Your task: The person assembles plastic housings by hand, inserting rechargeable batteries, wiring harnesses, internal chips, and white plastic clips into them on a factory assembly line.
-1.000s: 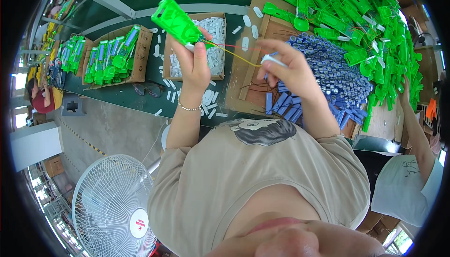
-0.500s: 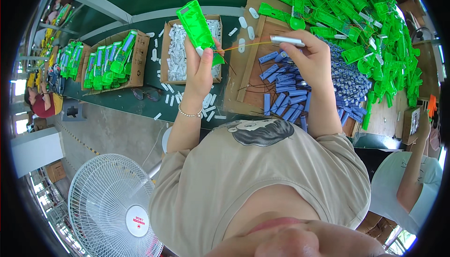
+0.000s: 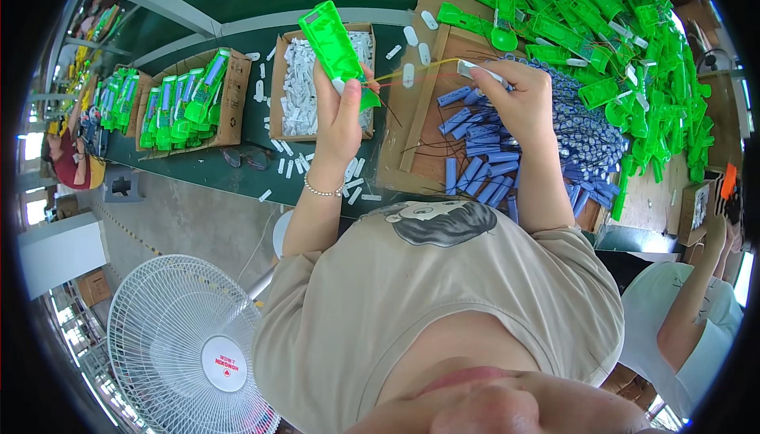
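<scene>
My left hand (image 3: pixel 342 117) is closed round the lower end of a bright green plastic housing (image 3: pixel 328 38), which tilts up and away to the left. In my right hand (image 3: pixel 518 90) is a small white plastic piece (image 3: pixel 480 72), pinched between thumb and fingers. Thin yellow and red wires (image 3: pixel 412 72) run between the housing and the white piece. Below my right hand lies a heap of blue cylindrical battery cells (image 3: pixel 483 153) with dark leads. Behind my left hand stands a cardboard box (image 3: pixel 276 109) full of small white pieces.
Green housings (image 3: pixel 570 15) are piled at the far right. Filled green housings stand in a cardboard box (image 3: pixel 234 102) on the left. Loose white pieces lie on the green table (image 3: pixel 182 153). A fan (image 3: pixel 182 339) stands at lower left; a co-worker's arm (image 3: pixel 689 307) shows at right.
The white piece in my right hand has turned from level to slanting down to the right. The wires have gone from straight to a slack bend. My left hand stays nearly still.
</scene>
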`<action>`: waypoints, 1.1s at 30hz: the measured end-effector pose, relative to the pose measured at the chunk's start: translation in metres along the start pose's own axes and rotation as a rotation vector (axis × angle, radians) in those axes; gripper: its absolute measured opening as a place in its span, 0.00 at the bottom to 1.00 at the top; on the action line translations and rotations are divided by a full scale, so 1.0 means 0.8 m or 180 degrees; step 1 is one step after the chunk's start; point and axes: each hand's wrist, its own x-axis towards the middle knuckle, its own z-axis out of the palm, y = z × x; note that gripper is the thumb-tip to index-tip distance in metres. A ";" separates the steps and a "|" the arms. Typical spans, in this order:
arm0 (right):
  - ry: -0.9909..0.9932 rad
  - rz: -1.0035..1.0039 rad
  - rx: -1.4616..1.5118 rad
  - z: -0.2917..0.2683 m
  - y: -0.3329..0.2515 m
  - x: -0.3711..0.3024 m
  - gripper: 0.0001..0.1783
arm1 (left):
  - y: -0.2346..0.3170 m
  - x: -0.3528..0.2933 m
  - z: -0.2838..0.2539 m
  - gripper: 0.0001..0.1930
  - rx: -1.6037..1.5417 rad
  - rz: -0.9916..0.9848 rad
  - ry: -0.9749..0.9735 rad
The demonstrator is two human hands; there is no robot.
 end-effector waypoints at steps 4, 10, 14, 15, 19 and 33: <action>-0.0017 0.1034 0.1519 0.001 -0.012 -0.005 0.17 | -0.009 -0.002 0.000 0.23 -0.0078 -0.0111 -0.0070; -0.1450 0.0296 0.4293 0.009 0.003 -0.019 0.17 | -0.009 -0.009 0.007 0.25 -0.0488 -0.0626 -0.0401; -0.1187 0.0426 0.3813 -0.002 0.015 -0.009 0.09 | 0.003 -0.013 0.013 0.26 -0.0742 -0.1035 -0.0944; -0.1177 0.0413 0.3811 0.000 0.016 -0.009 0.09 | 0.000 -0.017 0.018 0.27 -0.0731 -0.0933 -0.1025; -0.1160 0.0926 0.3038 0.009 0.001 -0.004 0.17 | -0.005 -0.025 0.033 0.30 -0.0561 -0.0739 -0.1151; -0.0587 0.1234 0.1259 0.014 0.003 -0.001 0.17 | -0.004 -0.040 0.047 0.23 -0.0114 -0.1424 -0.1759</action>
